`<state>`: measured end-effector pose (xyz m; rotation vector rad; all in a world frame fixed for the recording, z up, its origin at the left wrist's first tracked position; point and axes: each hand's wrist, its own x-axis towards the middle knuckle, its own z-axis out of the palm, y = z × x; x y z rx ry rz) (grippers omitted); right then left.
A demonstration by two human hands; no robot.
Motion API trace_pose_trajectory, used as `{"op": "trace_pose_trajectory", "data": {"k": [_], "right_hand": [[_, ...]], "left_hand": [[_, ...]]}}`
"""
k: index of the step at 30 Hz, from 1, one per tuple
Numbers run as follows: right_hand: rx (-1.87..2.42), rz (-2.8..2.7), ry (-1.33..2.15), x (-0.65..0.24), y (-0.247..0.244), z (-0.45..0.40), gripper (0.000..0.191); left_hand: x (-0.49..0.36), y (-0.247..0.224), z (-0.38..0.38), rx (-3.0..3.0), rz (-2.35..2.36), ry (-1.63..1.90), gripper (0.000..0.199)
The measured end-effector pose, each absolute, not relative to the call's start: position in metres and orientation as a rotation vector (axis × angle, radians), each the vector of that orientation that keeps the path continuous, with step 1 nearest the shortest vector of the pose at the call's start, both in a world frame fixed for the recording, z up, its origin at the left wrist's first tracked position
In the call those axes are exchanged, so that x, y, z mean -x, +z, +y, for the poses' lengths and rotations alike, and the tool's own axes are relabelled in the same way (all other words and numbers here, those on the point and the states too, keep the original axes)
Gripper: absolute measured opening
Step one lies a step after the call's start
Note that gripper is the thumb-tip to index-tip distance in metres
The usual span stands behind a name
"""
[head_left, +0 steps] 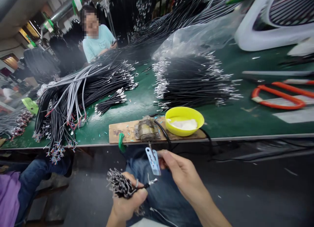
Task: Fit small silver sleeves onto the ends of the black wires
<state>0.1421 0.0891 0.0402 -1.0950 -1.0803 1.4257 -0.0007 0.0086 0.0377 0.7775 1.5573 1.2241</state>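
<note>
A bundle of short black cables with stripped silvery ends is gripped in my left hand, low in the view. One cable sticks out to the right between its thumb and finger, its pale wires spread. My right hand has its fingers bent together beside a light blue plastic clip; whether they hold the clip or something behind it is hidden. The clip sits on a thin shaft below a small motor, which is fixed to a wooden board at the table edge.
A yellow bowl with white material stands right of the motor. Cable piles lie behind, more at left. Orange-handled scissors lie right. A person sits across the green table; another's knee shows at left.
</note>
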Motion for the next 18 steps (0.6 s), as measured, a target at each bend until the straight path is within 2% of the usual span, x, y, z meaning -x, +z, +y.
{"op": "trace_pose_trajectory", "data": {"k": [4, 13, 18], "right_hand": [[1.037, -1.159, 1.513, -0.137, 0.053, 0.098, 0.050], [0.800, -0.771, 1.891, -0.122, 0.044, 0.096, 0.049], [0.771, -0.618, 1.958, -0.122, 0.043, 0.098, 0.046]], "left_hand": [[-0.003, 0.046, 0.016, -0.989, 1.615, 1.271, 0.020], [-0.007, 0.050, 0.017, -1.235, 1.735, 1.201, 0.012], [-0.009, 0.049, 0.019, -1.258, 1.733, 1.127, 0.013]]}}
